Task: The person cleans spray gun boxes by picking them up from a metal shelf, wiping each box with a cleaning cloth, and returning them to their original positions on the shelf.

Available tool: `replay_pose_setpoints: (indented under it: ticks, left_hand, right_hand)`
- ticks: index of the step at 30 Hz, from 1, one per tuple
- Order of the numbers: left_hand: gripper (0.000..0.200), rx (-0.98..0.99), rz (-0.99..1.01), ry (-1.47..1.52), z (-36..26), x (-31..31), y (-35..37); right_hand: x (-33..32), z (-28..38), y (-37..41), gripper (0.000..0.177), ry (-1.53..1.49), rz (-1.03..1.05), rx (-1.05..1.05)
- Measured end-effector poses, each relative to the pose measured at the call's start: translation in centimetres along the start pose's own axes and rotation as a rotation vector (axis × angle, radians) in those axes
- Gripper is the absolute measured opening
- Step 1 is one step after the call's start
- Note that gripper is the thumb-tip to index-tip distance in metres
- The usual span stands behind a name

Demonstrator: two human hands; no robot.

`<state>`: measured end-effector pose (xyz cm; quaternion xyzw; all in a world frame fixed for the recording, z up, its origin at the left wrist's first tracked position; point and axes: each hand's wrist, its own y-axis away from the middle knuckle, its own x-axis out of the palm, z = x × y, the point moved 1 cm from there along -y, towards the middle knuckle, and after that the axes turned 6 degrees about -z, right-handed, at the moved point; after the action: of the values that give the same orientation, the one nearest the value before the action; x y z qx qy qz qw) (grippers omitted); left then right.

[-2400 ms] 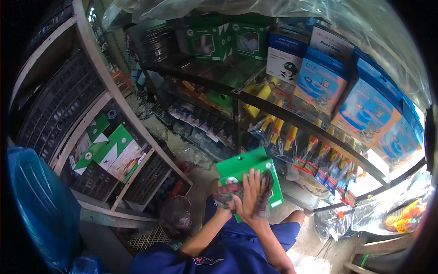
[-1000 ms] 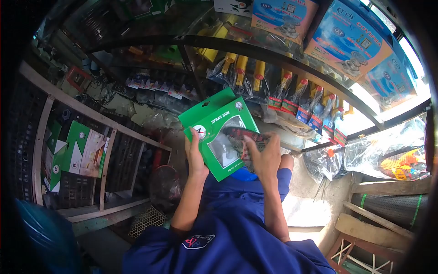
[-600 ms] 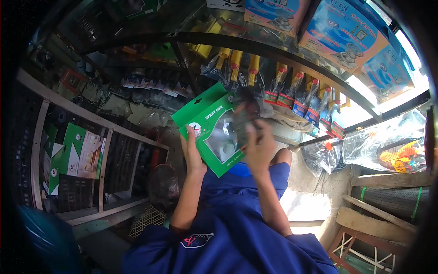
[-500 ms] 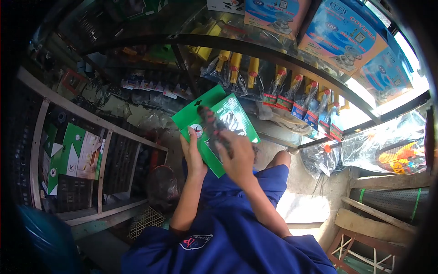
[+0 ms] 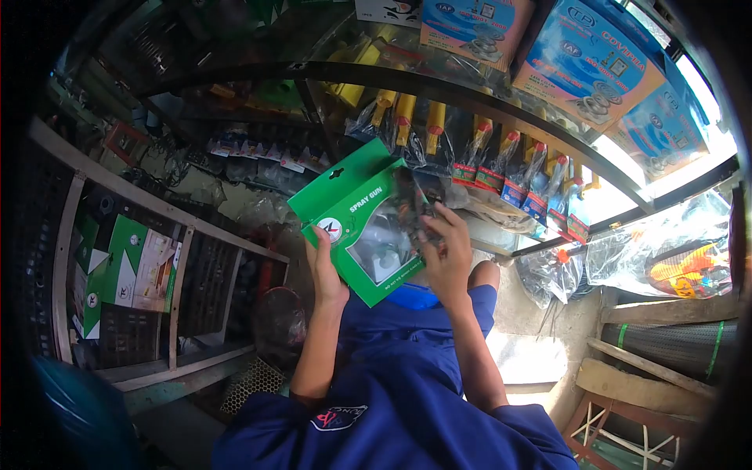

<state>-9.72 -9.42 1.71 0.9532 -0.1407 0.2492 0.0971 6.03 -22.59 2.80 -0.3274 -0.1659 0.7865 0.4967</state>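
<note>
A green spray gun box [image 5: 362,270] with a clear window and a hang tab is tilted in front of me. My left hand [image 5: 327,274] grips its lower left edge, the thumb lying on the front near the round logo. At the box's right side is my right hand [image 5: 446,254], its fingers curled round a dark, red-flecked thing [image 5: 409,207]. Motion smears that thing, and its kind is hard to make out; it may be a cloth. It overlaps the box's right edge.
Yellow-handled tools in plastic sleeves [image 5: 435,125] hang along the glass shelf ahead. Blue and pink boxes [image 5: 591,66] stand above. A wooden-framed rack [image 5: 176,298] holding another green box [image 5: 133,258] is at left. Plastic-wrapped goods [image 5: 658,258] lie at right.
My right hand has moved right with the dark thing, from across the box's front to its right edge. The printed front and window now show more fully. The box has shifted slightly left.
</note>
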Motion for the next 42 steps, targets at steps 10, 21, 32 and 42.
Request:
replay_pose_setpoints:
  ticks: [10, 21, 32, 42]
  left_hand:
    - [0.061, 0.046, 0.124, -0.045, -0.2, -1.5, 0.0]
    - [0.050, -0.101, 0.311, -0.146, -1.5, -0.6, 0.8]
    - [0.060, 0.122, 0.369, -0.162, -2.6, -1.3, 0.0]
    - [0.063, 0.324, 0.476, -0.411, -3.2, 0.7, 0.4]
  right_hand:
    - [0.2, -1.5, -3.0, 0.029, -0.471, 0.027, 0.621]
    - [0.1, -2.4, -4.8, 0.041, -0.785, 0.039, 0.683]
    - [0.8, -7.6, 6.8, 0.043, -0.836, 0.095, 1.005]
    - [-1.4, -1.3, -0.1, 0.035, -0.936, -0.364, 0.822]
